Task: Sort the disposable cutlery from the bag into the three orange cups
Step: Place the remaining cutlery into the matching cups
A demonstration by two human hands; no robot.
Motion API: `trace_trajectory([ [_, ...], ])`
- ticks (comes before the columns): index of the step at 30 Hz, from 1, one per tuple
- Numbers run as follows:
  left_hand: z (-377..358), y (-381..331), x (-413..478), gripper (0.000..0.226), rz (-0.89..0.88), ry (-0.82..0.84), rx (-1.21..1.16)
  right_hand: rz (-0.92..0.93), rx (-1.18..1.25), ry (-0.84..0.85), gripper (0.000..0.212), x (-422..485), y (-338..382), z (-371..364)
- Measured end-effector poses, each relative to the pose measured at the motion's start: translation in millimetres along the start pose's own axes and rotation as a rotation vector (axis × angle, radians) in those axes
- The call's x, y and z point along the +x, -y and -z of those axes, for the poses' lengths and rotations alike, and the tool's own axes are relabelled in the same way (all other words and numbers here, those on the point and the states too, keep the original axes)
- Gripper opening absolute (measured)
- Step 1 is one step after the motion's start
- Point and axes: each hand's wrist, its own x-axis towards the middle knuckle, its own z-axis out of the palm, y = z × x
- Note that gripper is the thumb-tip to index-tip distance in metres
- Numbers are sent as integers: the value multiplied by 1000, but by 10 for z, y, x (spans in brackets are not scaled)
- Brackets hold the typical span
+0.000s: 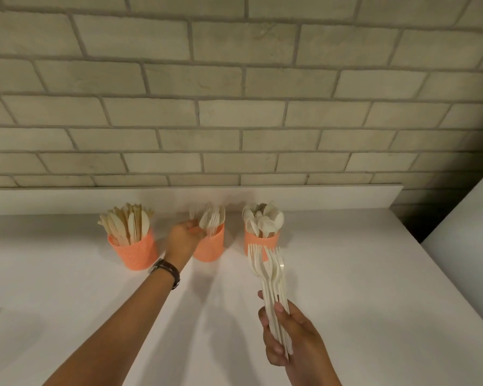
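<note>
Left fingers are pinching a few forks at the middle cup rim; right fingers are gripping the fork bundle above the bench. Risk — I am crowding a light cup and may be tipping it; the fanning bundle could slip.

Warm, fairly dim light leaves the white worktop pale and soft, with faint arm shadows across it, while the brick wall sinks dark at its right corner, bows toward the edges, and the left hand smears slightly.
</note>
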Motion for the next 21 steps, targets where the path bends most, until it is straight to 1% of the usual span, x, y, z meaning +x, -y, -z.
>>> trace_trajectory([
  [1,35,2,-42,8,-29,-4,6,-4,25,21,30,-11,13,-16],
  [4,162,7,-226,55,-91,-99,179,11,56,45,32,-50,51,-83],
  [5,207,-10,-329,63,-101,-118,194,20,43,45,32,-64,60,-104],
  [6,244,-25,-440,64,-106,-116,177,29,29,47,32,-71,63,-115],
  [7,280,-57,-591,59,-109,-108,141,39,8,52,32,-74,58,-122],
  [9,340,-77,-898,38,-97,-69,43,46,-67,58,29,-75,48,-131],
  [11,379,-112,-1238,20,-60,8,-86,56,-198,69,25,-79,32,-162],
  [12,390,-142,-1412,16,-39,54,-145,64,-267,88,23,-84,20,-190],
  [14,373,-180,-1688,15,5,153,-207,89,-415,126,30,-100,-24,-246],
  [15,350,-176,-1792,15,19,206,-209,115,-491,132,30,-108,-54,-270],
  [17,285,-160,-1958,16,24,307,-168,194,-656,125,22,-118,-131,-300],
  [18,250,-134,-2008,15,19,317,-145,251,-763,117,21,-114,-173,-307],
  [19,216,-105,-2039,15,14,287,-130,313,-875,124,20,-108,-210,-311],
  [21,172,-18,-2057,21,32,172,-133,370,-1065,170,24,-104,-261,-329],
])
